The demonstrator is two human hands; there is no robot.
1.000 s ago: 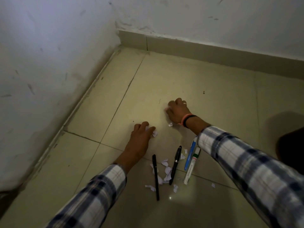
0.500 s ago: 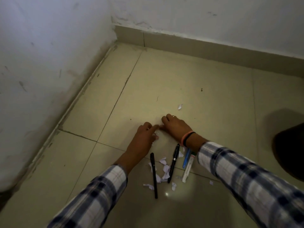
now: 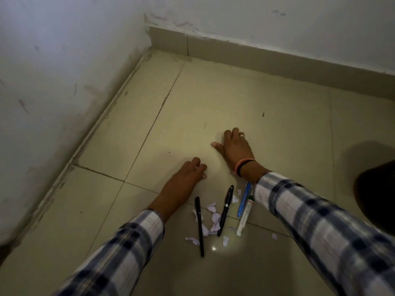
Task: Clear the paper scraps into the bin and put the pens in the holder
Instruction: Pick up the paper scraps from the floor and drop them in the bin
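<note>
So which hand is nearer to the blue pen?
Right. The right hand is beyond the blue pen, its wrist just above the pen; the left hand is further off, to the pen's left.

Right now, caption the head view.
Both hands, left and right, press the tiled floor beyond pens and paper scraps.

Two black pens (image 3: 199,226) (image 3: 225,210), a blue pen (image 3: 243,200) and what looks like a white marker (image 3: 244,217) lie flat, roughly parallel. White paper scraps (image 3: 214,218) lie scattered between and around them.

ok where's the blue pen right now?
Head view, lower centre-right: the blue pen lies on the floor just left of the right sleeve, beside the white marker, right of the capped black pen.
</note>
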